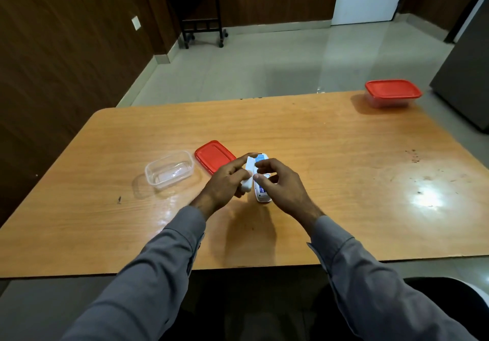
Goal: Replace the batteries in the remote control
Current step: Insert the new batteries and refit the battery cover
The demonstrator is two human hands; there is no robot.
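A white remote control point(261, 192) lies on the wooden table point(330, 171), back side up, with blue battery labels showing in its open compartment. My left hand point(227, 184) grips a white battery cover point(248, 174), tilted up on edge beside the remote's left side. My right hand point(280, 184) hovers over the remote's middle with curled fingers, thumb and fingertips close to the compartment; whether they pinch a battery is hidden.
A clear plastic box point(169, 172) stands open left of the hands, its red lid point(213, 156) lying next to it. A second box with a red lid point(393, 93) stands at the table's far right corner. A dark rolling stand point(201, 10) is by the far wall.
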